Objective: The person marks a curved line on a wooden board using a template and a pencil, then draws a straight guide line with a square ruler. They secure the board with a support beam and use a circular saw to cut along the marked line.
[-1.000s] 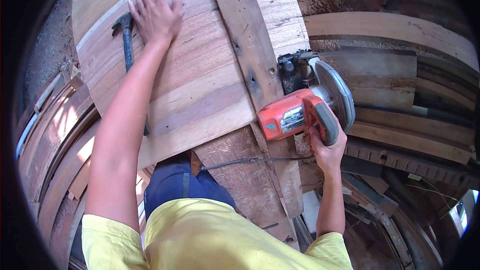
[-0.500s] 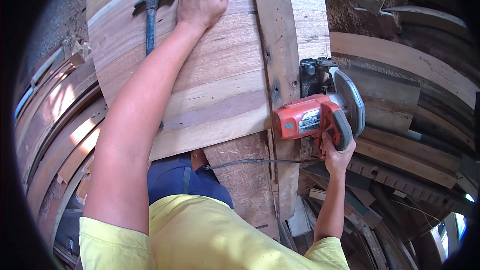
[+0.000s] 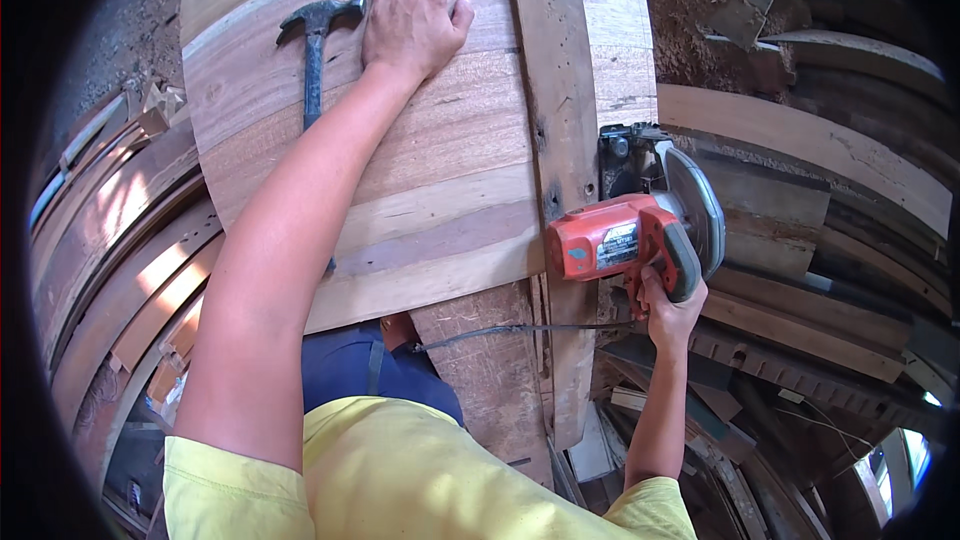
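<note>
My left hand lies flat on a wide wooden panel, fingers stretched toward its far side. Just left of it rests a claw hammer, its handle partly hidden under my forearm. My right hand is wrapped round the rear handle of a red circular saw. The saw sits at the panel's right edge, its base against a long, straight plank that lies lengthwise over the panel. A silver guard covers the blade, so the blade itself cannot be made out. A dark power cord trails left from the saw's handle.
Stacked boards crowd the right side, with a sawdust heap at the far right. More timber is piled on the left. Under the panel's near edge is a scuffed board, close to my legs.
The whole view has shifted slightly, so the panel and hammer appear a little lower and further right. My left hand stays flat on the panel, and my right hand still grips the saw.
</note>
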`<state>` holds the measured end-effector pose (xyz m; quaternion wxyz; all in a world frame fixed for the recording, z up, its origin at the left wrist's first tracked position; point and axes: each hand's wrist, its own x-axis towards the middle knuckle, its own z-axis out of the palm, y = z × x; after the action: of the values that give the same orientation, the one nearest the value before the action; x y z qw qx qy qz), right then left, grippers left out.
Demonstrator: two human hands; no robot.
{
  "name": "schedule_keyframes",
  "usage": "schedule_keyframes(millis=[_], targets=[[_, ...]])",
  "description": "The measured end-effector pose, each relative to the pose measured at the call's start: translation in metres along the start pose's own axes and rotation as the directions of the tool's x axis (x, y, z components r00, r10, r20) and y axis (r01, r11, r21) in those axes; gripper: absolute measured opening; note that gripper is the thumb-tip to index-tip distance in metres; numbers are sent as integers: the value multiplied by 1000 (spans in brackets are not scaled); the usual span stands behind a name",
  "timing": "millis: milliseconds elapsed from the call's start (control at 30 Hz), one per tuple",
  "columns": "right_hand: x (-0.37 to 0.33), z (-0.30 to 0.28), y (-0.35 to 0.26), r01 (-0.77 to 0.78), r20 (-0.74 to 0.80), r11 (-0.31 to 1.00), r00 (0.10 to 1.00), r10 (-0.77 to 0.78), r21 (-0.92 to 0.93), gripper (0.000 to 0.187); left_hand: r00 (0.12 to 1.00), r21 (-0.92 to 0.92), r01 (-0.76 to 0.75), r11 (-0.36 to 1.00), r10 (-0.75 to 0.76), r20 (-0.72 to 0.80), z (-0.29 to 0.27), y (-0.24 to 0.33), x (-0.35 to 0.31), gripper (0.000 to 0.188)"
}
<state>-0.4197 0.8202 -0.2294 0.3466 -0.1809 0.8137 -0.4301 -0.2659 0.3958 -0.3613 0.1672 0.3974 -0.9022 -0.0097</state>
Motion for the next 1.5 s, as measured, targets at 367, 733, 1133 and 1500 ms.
schedule_keyframes(millis=[367,733,1133,1500], targets=[[24,14,-20,-8,3,999,1000,8,53,55,998,33,-10,999,8,59,1,3,2,73],[72,35,-46,38,-3,999,999,-38,34,13,994,102,13,995,-24,107,21,-4,-5,65],[123,56,-73,56,14,998,998,-56,19,11,980,5,39,999,-39,193,14,-4,0,70],[160,72,-93,56,43,997,997,-59,60,17,965,-33,59,998,-49,259,13,-5,2,72]])
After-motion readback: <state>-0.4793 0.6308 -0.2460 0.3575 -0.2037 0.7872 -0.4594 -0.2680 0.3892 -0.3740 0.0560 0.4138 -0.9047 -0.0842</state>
